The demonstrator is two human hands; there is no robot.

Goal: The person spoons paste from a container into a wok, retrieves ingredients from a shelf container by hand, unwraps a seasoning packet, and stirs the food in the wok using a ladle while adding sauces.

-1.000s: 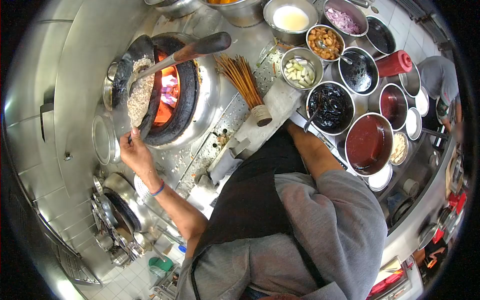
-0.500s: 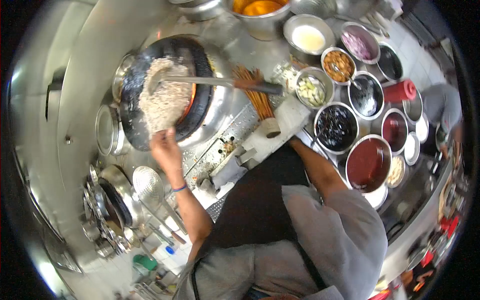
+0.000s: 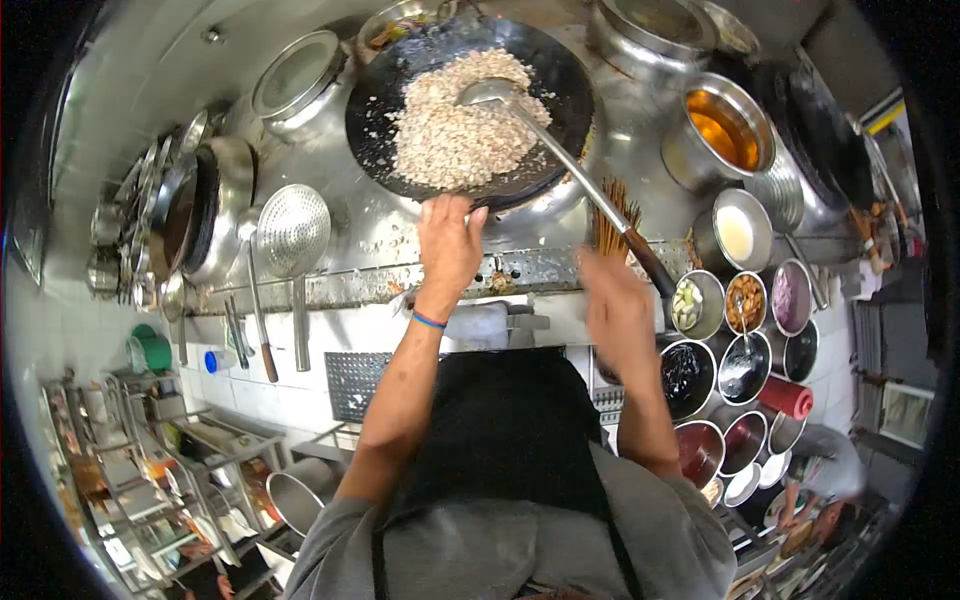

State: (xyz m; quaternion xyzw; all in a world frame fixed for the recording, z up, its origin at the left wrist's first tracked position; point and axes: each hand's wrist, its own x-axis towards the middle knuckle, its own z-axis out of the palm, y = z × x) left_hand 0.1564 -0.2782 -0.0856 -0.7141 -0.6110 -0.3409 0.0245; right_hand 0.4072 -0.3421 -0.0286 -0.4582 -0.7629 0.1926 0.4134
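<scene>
A black wok (image 3: 375,130) on the steel range holds a heap of pale, chopped food (image 3: 455,130). My left hand (image 3: 450,245) is at the wok's near rim, its fingers closed over the edge. The bowl of a long ladle (image 3: 575,170) rests on the food, and its dark handle slants down to the right. My right hand (image 3: 615,305), smeared by motion, is just left of that handle's end. Whether it touches anything cannot be seen. Behind the ladle's handle is a bundle of thin brown sticks (image 3: 612,215).
Several metal bowls stand at right, among them cut green-white pieces (image 3: 688,305), brown chunks (image 3: 745,300) and dark sauce (image 3: 688,380). A pot of orange liquid (image 3: 728,135) is at back right. A perforated skimmer (image 3: 293,230) lies left. Another person (image 3: 825,465) is at lower right.
The view has turned, so the wok now appears upright ahead. My right hand has come into view beside the ladle's handle. My left hand stays at the wok's rim; the orange glow is out of sight.
</scene>
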